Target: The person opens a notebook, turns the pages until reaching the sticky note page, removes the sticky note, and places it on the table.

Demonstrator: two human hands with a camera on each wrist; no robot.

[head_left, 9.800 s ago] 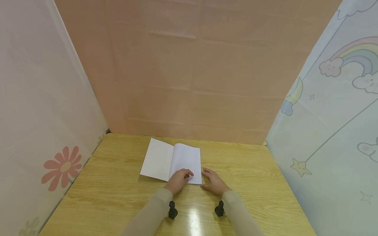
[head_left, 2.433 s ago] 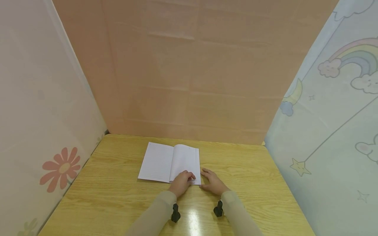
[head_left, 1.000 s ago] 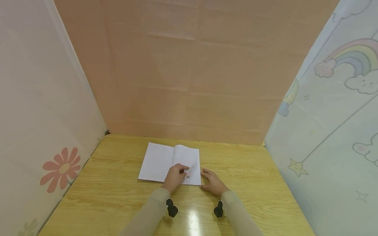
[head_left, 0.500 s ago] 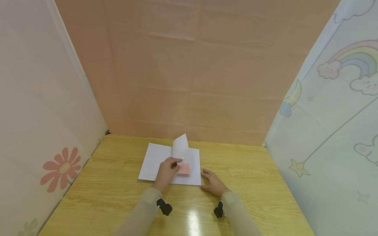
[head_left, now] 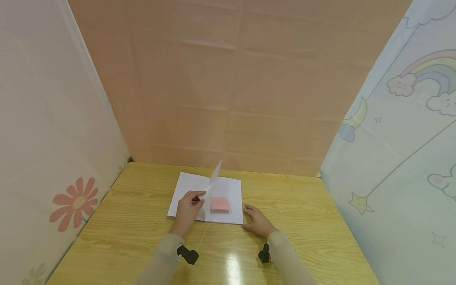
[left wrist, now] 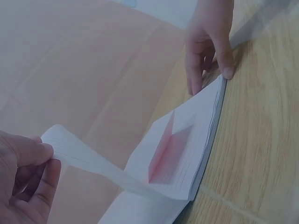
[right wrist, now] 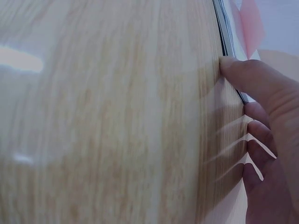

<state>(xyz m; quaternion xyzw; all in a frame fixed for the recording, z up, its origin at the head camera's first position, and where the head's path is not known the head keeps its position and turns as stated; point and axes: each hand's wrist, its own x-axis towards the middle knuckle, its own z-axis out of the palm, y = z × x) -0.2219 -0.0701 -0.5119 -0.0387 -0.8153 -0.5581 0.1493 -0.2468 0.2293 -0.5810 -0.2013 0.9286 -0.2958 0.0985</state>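
An open notebook (head_left: 233, 188) with lined white pages lies on the wooden table. My left hand (head_left: 188, 208) pinches the lower part of a page (head_left: 213, 180) between thumb and fingers, and the page stands up, curving from the spine. On the right-hand page a pink sticky note (head_left: 220, 203) is exposed; in the left wrist view that sticky note (left wrist: 161, 151) has one side raised off the paper. My right hand (head_left: 259, 222) rests at the notebook's lower right corner, thumb tip against the edge and fingers relaxed, as the right wrist view also shows.
Around the notebook spreads the wood-grain table (head_left: 303, 221). An orange-brown backdrop (head_left: 228, 99) rises behind it, with patterned sheets on both sides. A black wrist mount (head_left: 187, 254) sits on the left sleeve, and another mount (head_left: 264, 253) on the right.
Earlier a blank leaf went over to the left. Since then my left hand has lifted another page and drawn it leftward, uncovering the pink sticky note. My right hand has stayed at the corner.
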